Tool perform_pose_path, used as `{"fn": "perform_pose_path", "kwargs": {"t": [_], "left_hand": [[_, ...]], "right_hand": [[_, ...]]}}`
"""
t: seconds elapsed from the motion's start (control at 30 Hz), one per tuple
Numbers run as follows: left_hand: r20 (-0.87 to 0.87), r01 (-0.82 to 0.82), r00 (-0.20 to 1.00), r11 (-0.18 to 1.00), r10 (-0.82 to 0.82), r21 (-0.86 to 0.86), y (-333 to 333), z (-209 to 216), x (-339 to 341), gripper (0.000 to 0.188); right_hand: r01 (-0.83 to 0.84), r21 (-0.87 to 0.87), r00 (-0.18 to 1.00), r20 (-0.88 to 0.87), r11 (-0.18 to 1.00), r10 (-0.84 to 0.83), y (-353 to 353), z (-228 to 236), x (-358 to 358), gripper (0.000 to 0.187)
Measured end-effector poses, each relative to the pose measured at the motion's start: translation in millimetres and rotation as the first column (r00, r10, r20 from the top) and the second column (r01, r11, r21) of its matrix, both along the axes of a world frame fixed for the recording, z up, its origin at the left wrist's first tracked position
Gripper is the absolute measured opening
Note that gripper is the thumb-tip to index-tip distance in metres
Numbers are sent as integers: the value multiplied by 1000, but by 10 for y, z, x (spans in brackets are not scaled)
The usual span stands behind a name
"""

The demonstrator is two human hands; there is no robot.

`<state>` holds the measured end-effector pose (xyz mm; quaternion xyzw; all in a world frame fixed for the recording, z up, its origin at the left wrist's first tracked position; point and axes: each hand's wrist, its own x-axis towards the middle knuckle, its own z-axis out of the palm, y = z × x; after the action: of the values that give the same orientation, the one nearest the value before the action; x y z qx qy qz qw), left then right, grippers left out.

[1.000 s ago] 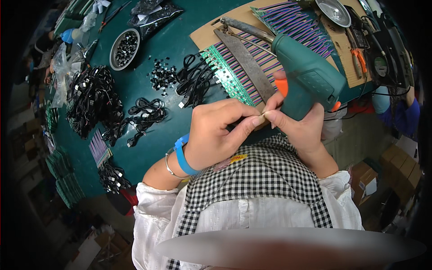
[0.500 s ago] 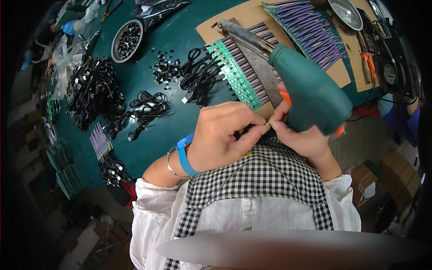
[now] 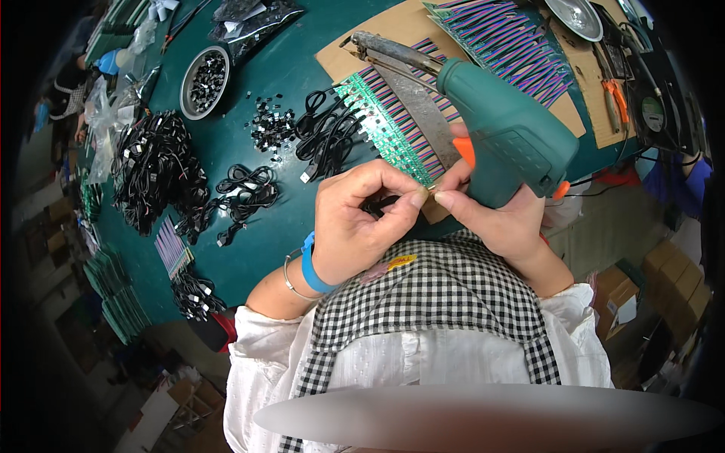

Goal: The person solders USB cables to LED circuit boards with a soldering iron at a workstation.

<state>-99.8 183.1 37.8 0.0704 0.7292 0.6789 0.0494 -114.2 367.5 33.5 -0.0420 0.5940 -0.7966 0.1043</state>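
My left hand (image 3: pixel 361 215) is closed in a pinch near the table's front edge, a bit of black cable showing beneath its fingers. The pinched end is too small to name. A green soldering gun (image 3: pixel 507 113) with an orange trigger and long metal barrel rests in my right hand (image 3: pixel 495 215). That hand's thumb and forefinger meet the left fingertips at the same tiny piece. Just beyond them lies a panel of small green circuit boards (image 3: pixel 385 124) with striped wires, a flat metal bar (image 3: pixel 419 102) across the wires. The gun's barrel extends above the panel.
Black USB cables lie bundled (image 3: pixel 328 136) beside the panel and heaped (image 3: pixel 155 170) at left. Small black connectors (image 3: pixel 270 124) are scattered near a metal bowl (image 3: pixel 204 83) of more. A second wired panel (image 3: pixel 506 49) sits on cardboard at far right, near orange-handled pliers (image 3: pixel 615 102).
Both hands, still pinched together, have moved left and away from my body, close to the panel's near end. The soldering gun has shifted left with my right hand.
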Motion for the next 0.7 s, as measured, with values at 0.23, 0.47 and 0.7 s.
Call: {"fn": "perform_pose_path", "kwargs": {"t": [0.23,0.47,0.7], "left_hand": [[49,-49,998,999,49,0,28,11,5,4],[74,-125,984,919,164,-374,-250,38,-351,11],[-30,-82,996,779,80,-621,-338,-120,-579,16]], "right_hand": [[-100,156,986,-116,983,119,77,-68,-6,62],[-60,152,996,-49,986,69,245,-5,58,60],[118,29,992,49,993,-120,463,1,273,66]]}}
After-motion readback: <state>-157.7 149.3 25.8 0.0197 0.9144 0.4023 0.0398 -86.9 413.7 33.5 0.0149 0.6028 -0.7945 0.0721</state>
